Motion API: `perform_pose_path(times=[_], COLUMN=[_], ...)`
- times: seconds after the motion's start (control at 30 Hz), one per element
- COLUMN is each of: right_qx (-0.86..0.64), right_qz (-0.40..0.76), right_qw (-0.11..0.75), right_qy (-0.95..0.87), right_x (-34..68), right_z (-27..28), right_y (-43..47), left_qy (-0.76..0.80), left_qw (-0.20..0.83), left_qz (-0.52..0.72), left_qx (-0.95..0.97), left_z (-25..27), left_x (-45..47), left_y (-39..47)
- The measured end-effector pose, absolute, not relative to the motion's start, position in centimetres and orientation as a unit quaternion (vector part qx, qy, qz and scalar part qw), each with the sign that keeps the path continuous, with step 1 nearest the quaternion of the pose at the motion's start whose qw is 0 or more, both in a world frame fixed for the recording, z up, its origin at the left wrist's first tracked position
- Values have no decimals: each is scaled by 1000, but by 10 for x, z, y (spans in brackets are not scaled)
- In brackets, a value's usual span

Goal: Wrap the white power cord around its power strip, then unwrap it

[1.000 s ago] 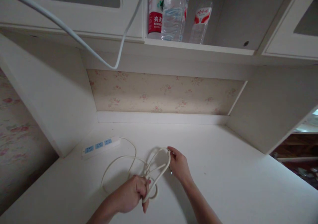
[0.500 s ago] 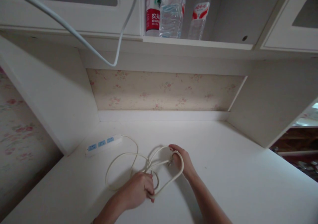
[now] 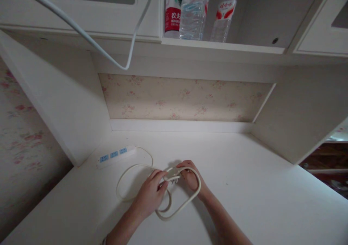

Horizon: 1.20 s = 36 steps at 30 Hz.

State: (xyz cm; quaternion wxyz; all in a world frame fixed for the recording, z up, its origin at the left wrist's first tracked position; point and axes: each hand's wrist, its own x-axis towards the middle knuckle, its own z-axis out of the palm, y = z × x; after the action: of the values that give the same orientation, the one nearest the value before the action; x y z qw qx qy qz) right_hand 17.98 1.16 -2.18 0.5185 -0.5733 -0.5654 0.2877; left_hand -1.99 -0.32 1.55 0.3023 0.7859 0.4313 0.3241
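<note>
A looped white power cord (image 3: 182, 206) hangs between my two hands above the desk. My left hand (image 3: 152, 191) pinches the cord where several strands cross, thumb and fingers closed on it. On the other side, my right hand (image 3: 190, 176) is closed round the cord near its plug (image 3: 174, 181), whose metal prongs show between the hands. One loop drops below my hands towards me. Another loop curves out left on the desk and leads to a white power strip (image 3: 116, 156) with blue sockets, lying at the left.
White desktop (image 3: 244, 187) spreads around the hands, with side panels left and right. A shelf (image 3: 223, 46) overhead holds several plastic bottles (image 3: 192, 16). A pale bent cable or rod (image 3: 89, 40) hangs close to the camera at upper left.
My left hand has left the lower part of the loop and moved up to grip the crossing strands. My right hand has shifted slightly left, bringing the plug nearer the left hand.
</note>
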Motion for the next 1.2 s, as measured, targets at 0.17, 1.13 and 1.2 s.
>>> perform_pose_path(times=[0.17, 1.13, 1.2], right_qx=[-560, -806, -830], right_qz=[393, 212, 189], right_qw=[505, 502, 465], right_qy=[-527, -231, -245], right_x=[185, 494, 506], right_z=[-13, 27, 18], right_y=[10, -27, -38], left_qy=[448, 372, 372], left_qw=[226, 240, 230], left_qz=[277, 163, 147], left_qx=[819, 882, 887], left_z=[18, 17, 12], left_x=[-24, -36, -35], left_y=[-1, 3, 4])
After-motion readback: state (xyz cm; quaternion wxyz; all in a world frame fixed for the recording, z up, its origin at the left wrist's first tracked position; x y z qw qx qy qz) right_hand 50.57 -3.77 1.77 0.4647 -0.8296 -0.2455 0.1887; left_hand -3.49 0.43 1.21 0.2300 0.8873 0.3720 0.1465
